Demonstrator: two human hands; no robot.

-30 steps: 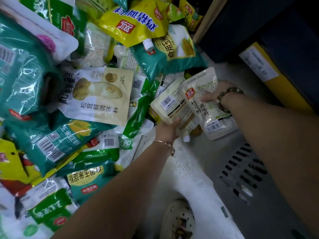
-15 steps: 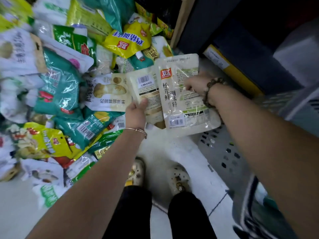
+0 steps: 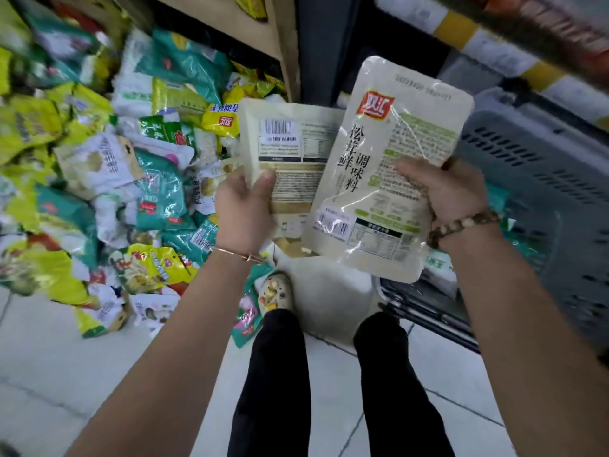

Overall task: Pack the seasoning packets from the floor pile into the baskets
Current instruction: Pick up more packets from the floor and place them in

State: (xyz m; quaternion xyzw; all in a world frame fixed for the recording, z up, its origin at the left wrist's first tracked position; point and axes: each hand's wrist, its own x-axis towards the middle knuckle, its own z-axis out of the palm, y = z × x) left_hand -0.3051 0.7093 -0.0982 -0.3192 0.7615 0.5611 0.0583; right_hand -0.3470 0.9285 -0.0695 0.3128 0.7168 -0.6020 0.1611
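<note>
Currently mid-task | left hand [image 3: 245, 209] curled round beige packet [image 3: 296, 150] | right hand [image 3: 451, 189] clutching white packet [image 3: 395, 159] | neither yet in grey basket [image 3: 534, 192] | I judge floor pile [image 3: 99, 192] largely left

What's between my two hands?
In the head view, two cream packets: the barcode-side packet in the left hand, overlapped by the red-logo packet in the right hand.
</note>
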